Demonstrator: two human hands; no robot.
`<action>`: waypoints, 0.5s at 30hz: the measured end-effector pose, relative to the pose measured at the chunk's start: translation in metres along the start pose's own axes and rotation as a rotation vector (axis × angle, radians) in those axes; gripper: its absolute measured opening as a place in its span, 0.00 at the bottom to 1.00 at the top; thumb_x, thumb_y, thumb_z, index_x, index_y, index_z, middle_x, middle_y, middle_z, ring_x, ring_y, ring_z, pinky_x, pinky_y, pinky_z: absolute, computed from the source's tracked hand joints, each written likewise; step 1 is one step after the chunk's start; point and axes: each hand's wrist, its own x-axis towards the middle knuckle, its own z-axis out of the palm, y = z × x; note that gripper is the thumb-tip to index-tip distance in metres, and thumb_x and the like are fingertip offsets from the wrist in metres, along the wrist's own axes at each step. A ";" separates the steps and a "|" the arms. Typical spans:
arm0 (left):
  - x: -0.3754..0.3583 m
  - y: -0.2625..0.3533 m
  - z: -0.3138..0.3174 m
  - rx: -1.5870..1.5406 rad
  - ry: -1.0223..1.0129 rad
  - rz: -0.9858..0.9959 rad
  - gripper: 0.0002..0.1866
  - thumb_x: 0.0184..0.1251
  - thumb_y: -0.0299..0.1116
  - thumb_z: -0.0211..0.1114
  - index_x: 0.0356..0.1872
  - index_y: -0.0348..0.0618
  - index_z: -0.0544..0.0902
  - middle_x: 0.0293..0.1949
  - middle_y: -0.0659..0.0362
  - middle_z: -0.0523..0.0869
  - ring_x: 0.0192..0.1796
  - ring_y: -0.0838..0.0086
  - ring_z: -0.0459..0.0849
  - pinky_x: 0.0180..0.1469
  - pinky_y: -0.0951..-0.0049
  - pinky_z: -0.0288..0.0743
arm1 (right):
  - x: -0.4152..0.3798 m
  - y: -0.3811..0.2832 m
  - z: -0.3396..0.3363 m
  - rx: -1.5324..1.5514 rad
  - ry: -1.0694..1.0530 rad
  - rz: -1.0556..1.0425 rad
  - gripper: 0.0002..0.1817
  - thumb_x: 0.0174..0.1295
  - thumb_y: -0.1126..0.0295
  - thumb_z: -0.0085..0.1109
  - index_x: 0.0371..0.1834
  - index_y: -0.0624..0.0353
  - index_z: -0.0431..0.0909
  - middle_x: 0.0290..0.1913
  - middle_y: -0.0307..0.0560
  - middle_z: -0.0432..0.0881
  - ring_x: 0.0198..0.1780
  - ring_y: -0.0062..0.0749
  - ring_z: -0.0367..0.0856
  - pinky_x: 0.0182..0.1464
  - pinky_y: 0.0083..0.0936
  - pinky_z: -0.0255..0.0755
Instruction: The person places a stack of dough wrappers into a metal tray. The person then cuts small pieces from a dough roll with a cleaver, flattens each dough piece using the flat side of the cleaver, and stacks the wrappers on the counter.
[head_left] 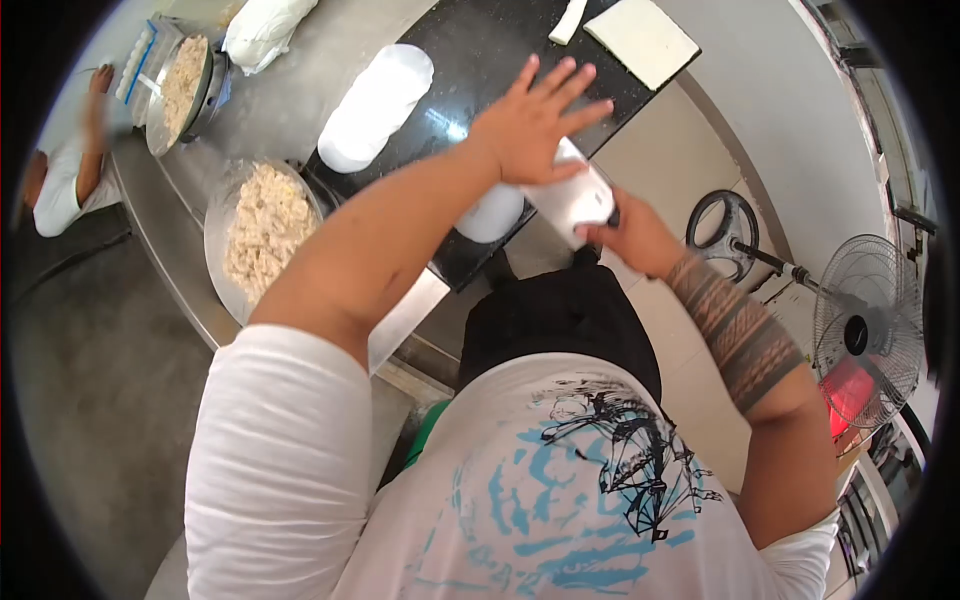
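A: Your right hand [638, 238] first; what does its grip have?
B: Closed round the dark handle end of a broad, shiny blade [582, 203]; the blade lies across the near edge of the black surface [478, 75], partly out past it; fingers mostly turned away, so the exact hold is hard to tell.
A: And your left hand [528, 128]?
B: Spread wide, back of the hand up, fingers pointing away from you; nothing seen held; its thumb overlaps the blade in view; whether it touches, cannot tell.
A: What lies about your hands?
B: A pale round piece [492, 217] below your left wrist, near the surface's edge; a row of overlapping white rounds [375, 105] beyond your left forearm; a white slab [643, 40] at the right corner, a pale strip [568, 22] just beside it.
A: Further to your left?
B: A bowl [218, 235] of lumpy, pale mixture [262, 228], partly behind your forearm; a pan [207, 90] of similar stuff farther off; a white bundle [265, 32] near the pan; another person's hand [101, 79] at the far left, well apart from yours.
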 end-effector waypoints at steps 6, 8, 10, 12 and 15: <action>0.000 -0.026 -0.007 0.046 0.378 -0.340 0.27 0.79 0.56 0.62 0.70 0.54 0.83 0.71 0.44 0.83 0.73 0.46 0.80 0.75 0.42 0.71 | 0.002 -0.074 -0.026 -0.358 0.042 0.085 0.26 0.72 0.54 0.72 0.58 0.67 0.80 0.46 0.64 0.89 0.49 0.56 0.90 0.52 0.45 0.80; -0.021 -0.024 -0.036 -0.227 0.045 -0.608 0.24 0.79 0.56 0.63 0.60 0.49 0.88 0.55 0.45 0.90 0.58 0.49 0.88 0.64 0.47 0.79 | -0.026 -0.048 0.008 -0.314 0.131 0.066 0.26 0.72 0.55 0.72 0.58 0.68 0.80 0.46 0.66 0.89 0.50 0.58 0.90 0.52 0.47 0.80; -0.036 -0.017 -0.064 -0.435 -0.398 -0.729 0.23 0.79 0.56 0.64 0.50 0.46 0.92 0.40 0.47 0.92 0.45 0.52 0.92 0.53 0.52 0.85 | -0.060 -0.011 0.027 -0.212 0.055 -0.038 0.25 0.72 0.56 0.73 0.58 0.67 0.80 0.48 0.67 0.89 0.52 0.60 0.90 0.54 0.48 0.80; -0.046 0.008 -0.086 -0.662 -0.754 -0.944 0.24 0.73 0.58 0.71 0.43 0.44 0.92 0.30 0.50 0.90 0.37 0.59 0.91 0.44 0.60 0.85 | -0.090 -0.050 0.012 -0.354 -0.115 0.125 0.24 0.72 0.58 0.73 0.58 0.67 0.80 0.48 0.66 0.89 0.52 0.59 0.90 0.55 0.46 0.80; -0.083 0.008 -0.062 -0.422 -0.405 -0.749 0.14 0.70 0.39 0.72 0.47 0.41 0.89 0.34 0.54 0.89 0.39 0.64 0.90 0.43 0.64 0.83 | -0.090 -0.033 -0.018 -0.349 -0.089 0.103 0.22 0.72 0.59 0.72 0.58 0.66 0.81 0.49 0.65 0.90 0.53 0.56 0.90 0.57 0.45 0.80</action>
